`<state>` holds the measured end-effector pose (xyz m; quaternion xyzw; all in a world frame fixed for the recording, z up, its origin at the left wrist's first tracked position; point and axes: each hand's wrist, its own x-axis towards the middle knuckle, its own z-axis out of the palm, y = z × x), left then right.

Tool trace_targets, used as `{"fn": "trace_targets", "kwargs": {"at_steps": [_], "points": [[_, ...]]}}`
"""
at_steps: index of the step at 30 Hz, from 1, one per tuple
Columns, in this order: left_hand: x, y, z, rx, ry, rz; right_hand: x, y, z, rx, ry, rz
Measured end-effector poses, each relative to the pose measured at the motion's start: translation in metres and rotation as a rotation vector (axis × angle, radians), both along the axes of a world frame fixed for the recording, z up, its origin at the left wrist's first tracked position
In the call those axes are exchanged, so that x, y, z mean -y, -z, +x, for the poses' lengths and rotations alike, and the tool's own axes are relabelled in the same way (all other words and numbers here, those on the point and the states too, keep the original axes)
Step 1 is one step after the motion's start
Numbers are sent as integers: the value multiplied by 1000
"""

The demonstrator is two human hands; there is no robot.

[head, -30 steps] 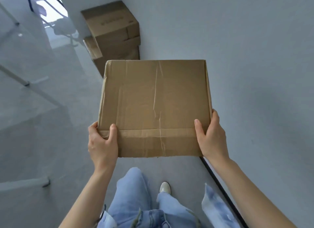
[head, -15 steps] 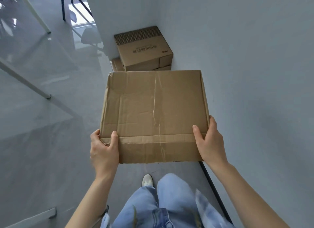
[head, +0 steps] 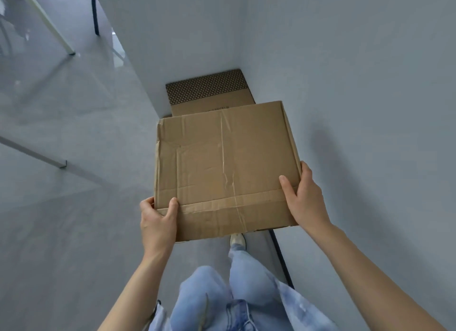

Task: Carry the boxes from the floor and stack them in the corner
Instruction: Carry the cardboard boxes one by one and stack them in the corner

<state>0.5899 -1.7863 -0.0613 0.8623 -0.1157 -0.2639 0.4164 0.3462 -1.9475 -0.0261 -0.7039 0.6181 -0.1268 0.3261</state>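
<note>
I hold a flat, creased brown cardboard box (head: 223, 163) in front of me, level and off the floor. My left hand (head: 158, 219) grips its near left corner, thumb on top. My right hand (head: 304, 195) clasps its near right edge. Just beyond the far edge of the held box, a stack of cardboard boxes (head: 209, 91) sits in the corner where the two walls meet. Its top box has a dark dotted band. The lower boxes of the stack are mostly hidden behind the held box.
A pale wall (head: 370, 108) runs close along my right side with a dark skirting strip (head: 281, 256) at its foot. A white table leg (head: 49, 27) and a dark chair leg (head: 95, 17) stand far left on the glossy grey floor. My jeans and a shoe show below.
I have walked closer to the corner; the stack now looks nearer and sits right behind the held box. The box has tilted slightly, right side further away. Both grips are unchanged.
</note>
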Motion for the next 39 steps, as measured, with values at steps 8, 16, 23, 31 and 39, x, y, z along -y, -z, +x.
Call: {"fn": "trace_targets", "kwargs": {"at_steps": [8, 16, 23, 31, 39], "points": [[135, 21, 84, -82, -18, 29, 162, 27, 88, -20, -85, 46], [256, 75, 187, -195, 82, 158, 286, 81, 181, -36, -79, 163], [325, 119, 238, -314, 107, 284, 350, 125, 222, -45, -43, 263], [359, 164, 262, -390, 72, 395, 387, 171, 233, -40, -14, 402], [376, 179, 248, -422, -45, 392, 382, 206, 219, -191, 593, 849]]}}
